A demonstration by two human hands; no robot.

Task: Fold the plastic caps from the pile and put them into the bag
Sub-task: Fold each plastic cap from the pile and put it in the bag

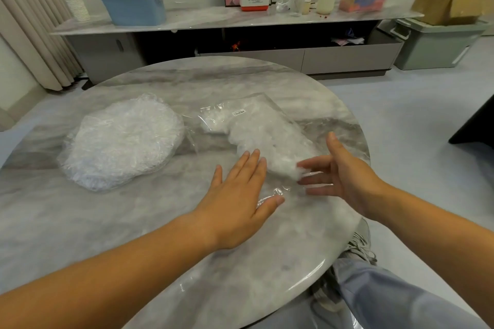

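**Bag (256, 125) mouth under two slack hands**

From my station, the clear bag lies on the round marble counter (187, 235), right of centre, and a white wad of folded caps (267, 141) shows through it. The pile of plastic caps (121, 141) sits just to the bag's left, apart from both hands. The left hand (238, 192) lies flat, its fingers (252, 165) straight and together, holding nothing. Its thumb touches the crinkled film at the bag's near edge. The right hand (344, 171) is spread wide with its fingertips (304, 164) at the wad by the mouth, gripping nothing I can see. I cannot tell whether they are inside the film.

I judge the caps to be feather-light, limp and slithery: thin film with a gathered rim, apt to spring open and cling. I would pinch the next one at its rim on the pile's top layer. I would lift it slowly so its neighbours do not drag along, and pin the bag's edge flat while feeding it in.
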